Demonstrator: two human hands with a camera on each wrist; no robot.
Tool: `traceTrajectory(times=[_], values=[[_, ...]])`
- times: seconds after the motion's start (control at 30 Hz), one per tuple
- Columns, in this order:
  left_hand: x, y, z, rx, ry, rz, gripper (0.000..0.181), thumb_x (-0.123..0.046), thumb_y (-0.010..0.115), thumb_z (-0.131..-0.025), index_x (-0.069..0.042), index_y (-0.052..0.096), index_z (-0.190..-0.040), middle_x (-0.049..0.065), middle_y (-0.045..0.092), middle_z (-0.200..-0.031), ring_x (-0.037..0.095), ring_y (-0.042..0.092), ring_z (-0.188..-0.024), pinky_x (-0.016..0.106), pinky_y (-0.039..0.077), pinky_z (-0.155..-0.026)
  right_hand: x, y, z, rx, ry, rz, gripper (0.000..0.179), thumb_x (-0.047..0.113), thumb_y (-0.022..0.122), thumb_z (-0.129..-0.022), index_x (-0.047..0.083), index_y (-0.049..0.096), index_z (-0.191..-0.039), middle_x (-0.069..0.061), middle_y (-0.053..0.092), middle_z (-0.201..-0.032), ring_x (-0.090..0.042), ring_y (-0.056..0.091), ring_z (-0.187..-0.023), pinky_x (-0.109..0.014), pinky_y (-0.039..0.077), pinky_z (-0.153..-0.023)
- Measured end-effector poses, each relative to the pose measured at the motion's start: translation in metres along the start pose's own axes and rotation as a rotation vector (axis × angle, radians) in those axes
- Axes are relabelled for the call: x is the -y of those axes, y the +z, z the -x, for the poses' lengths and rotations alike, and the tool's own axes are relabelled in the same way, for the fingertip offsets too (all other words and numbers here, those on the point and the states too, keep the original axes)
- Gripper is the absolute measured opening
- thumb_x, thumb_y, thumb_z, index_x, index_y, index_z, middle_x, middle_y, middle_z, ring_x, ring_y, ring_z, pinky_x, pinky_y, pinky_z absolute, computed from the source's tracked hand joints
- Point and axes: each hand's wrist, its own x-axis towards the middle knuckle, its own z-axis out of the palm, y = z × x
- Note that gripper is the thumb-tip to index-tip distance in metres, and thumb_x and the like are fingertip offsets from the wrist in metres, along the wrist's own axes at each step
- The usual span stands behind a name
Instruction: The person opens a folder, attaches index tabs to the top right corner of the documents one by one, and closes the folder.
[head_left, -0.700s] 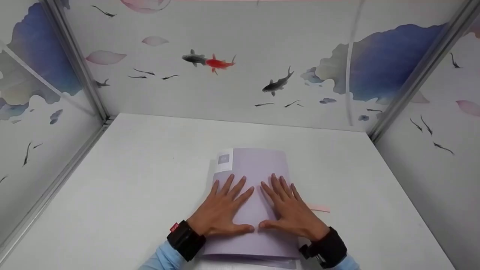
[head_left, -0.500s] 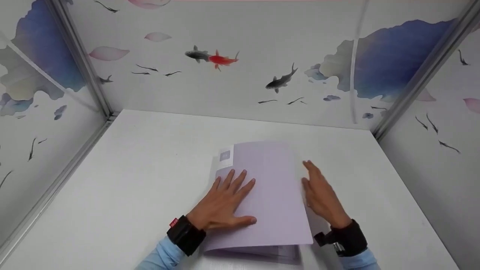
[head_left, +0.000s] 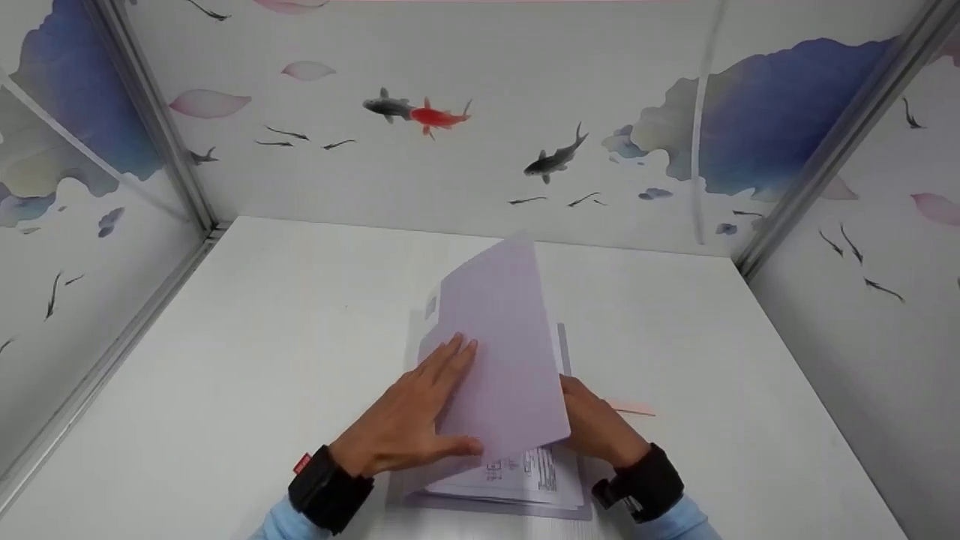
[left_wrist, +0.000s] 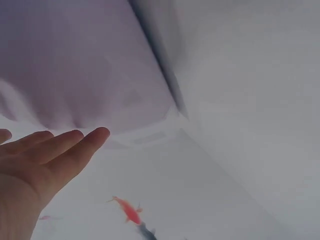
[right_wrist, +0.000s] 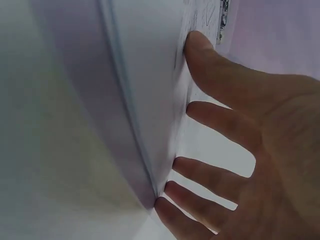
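A lilac folder [head_left: 510,352] lies on the white table in front of me, its front cover tilted up with the free edge to the right. Beneath the cover, printed papers [head_left: 529,480] show at the near end. My left hand [head_left: 397,420] is flat with its fingers extended against the outside of the cover, near the fold. My right hand [head_left: 606,426] reaches in under the cover from the right, its fingers partly hidden there. In the right wrist view, that hand's spread fingertips touch the papers [right_wrist: 155,90].
A pink strip [head_left: 634,409] sticks out on the table to the right of the folder, beside my right hand. White panels [head_left: 465,180] printed with fish and leaves stand around the table [head_left: 285,322] at the back and both sides.
Both hands lay flat on the closed cover earlier. My right hand has moved off to the right, then back in under the cover, which has swung up to the left.
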Motion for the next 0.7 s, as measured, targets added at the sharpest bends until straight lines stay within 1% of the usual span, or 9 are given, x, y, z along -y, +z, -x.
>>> traceTrajectory(times=[0.13, 0.23, 0.3, 0.37, 0.47, 0.53, 0.57, 0.63, 0.7], values=[[-0.023, -0.005, 0.016, -0.150, 0.143, -0.108, 0.118, -0.073, 0.073, -0.077, -0.020, 0.017, -0.167, 0.009, 0.026, -0.172, 0.027, 0.045, -0.149, 0.050, 0.054, -0.104, 0.006, 0.003, -0.011, 0.094, 0.164, 0.002, 0.071, 0.026, 0.091, -0.078, 0.020, 0.063, -0.143, -0.012, 0.056, -0.151, -0.037, 0.050, -0.141, -0.057, 0.045, -0.113], [-0.033, -0.007, 0.021, -0.282, 0.187, -0.189, 0.107, -0.047, 0.083, -0.077, -0.016, 0.028, -0.163, 0.009, 0.038, -0.166, 0.021, 0.066, -0.123, 0.036, 0.061, -0.087, 0.006, 0.004, -0.013, 0.101, 0.227, 0.004, 0.064, 0.023, 0.094, -0.073, 0.016, 0.071, -0.133, -0.016, 0.054, -0.151, -0.041, 0.050, -0.140, -0.059, 0.047, -0.110], [-0.034, -0.012, 0.026, -0.369, 0.196, -0.216, 0.103, -0.030, 0.085, -0.073, -0.014, 0.034, -0.161, 0.009, 0.045, -0.162, 0.015, 0.070, -0.097, 0.027, 0.059, -0.076, 0.006, 0.004, -0.012, 0.100, 0.233, 0.012, 0.060, 0.023, 0.094, -0.073, 0.016, 0.073, -0.129, -0.018, 0.053, -0.151, -0.043, 0.051, -0.138, -0.059, 0.048, -0.109], [-0.031, -0.019, 0.033, -0.465, 0.218, -0.243, 0.100, -0.021, 0.083, -0.072, -0.012, 0.037, -0.159, 0.011, 0.048, -0.160, 0.011, 0.064, -0.079, 0.022, 0.054, -0.065, 0.005, 0.005, -0.013, 0.098, 0.235, 0.024, 0.057, 0.024, 0.094, -0.073, 0.017, 0.074, -0.127, -0.018, 0.052, -0.152, -0.043, 0.052, -0.137, -0.059, 0.048, -0.109], [-0.022, -0.033, 0.049, -0.631, 0.271, -0.323, 0.093, -0.017, 0.074, -0.079, -0.010, 0.030, -0.162, 0.020, 0.043, -0.161, 0.018, 0.068, -0.087, 0.025, 0.054, -0.063, 0.005, 0.006, -0.014, 0.095, 0.256, 0.029, 0.056, 0.024, 0.094, -0.072, 0.019, 0.075, -0.125, -0.018, 0.052, -0.152, -0.043, 0.051, -0.138, -0.058, 0.047, -0.110], [-0.014, -0.043, 0.061, -0.752, 0.310, -0.427, 0.080, -0.019, 0.067, -0.087, -0.014, 0.034, -0.160, 0.025, 0.040, -0.160, 0.029, 0.068, -0.107, 0.034, 0.059, -0.076, 0.006, 0.007, -0.014, 0.094, 0.280, 0.026, 0.056, 0.024, 0.094, -0.072, 0.020, 0.075, -0.124, -0.017, 0.051, -0.153, -0.042, 0.050, -0.140, -0.058, 0.047, -0.111], [-0.010, -0.048, 0.069, -0.793, 0.308, -0.500, 0.071, -0.022, 0.062, -0.092, -0.016, 0.038, -0.159, 0.025, 0.039, -0.161, 0.035, 0.064, -0.121, 0.040, 0.059, -0.089, 0.007, 0.007, -0.014, 0.096, 0.289, 0.021, 0.056, 0.024, 0.094, -0.072, 0.020, 0.076, -0.124, -0.016, 0.051, -0.153, -0.042, 0.049, -0.141, -0.058, 0.047, -0.111], [-0.004, -0.058, 0.085, -0.821, 0.268, -0.652, 0.057, -0.026, 0.054, -0.098, -0.022, 0.047, -0.155, 0.022, 0.039, -0.161, 0.046, 0.048, -0.142, 0.056, 0.046, -0.112, 0.008, 0.007, -0.015, 0.102, 0.297, 0.009, 0.055, 0.024, 0.094, -0.072, 0.020, 0.076, -0.124, -0.016, 0.051, -0.154, -0.042, 0.048, -0.142, -0.059, 0.046, -0.111], [0.003, -0.068, 0.101, -0.765, 0.196, -0.774, 0.048, -0.026, 0.052, -0.097, -0.024, 0.060, -0.144, 0.017, 0.041, -0.162, 0.050, 0.035, -0.150, 0.068, 0.024, -0.122, 0.009, 0.007, -0.016, 0.106, 0.294, 0.004, 0.054, 0.025, 0.093, -0.073, 0.020, 0.075, -0.125, -0.016, 0.051, -0.154, -0.042, 0.047, -0.143, -0.059, 0.046, -0.111]])
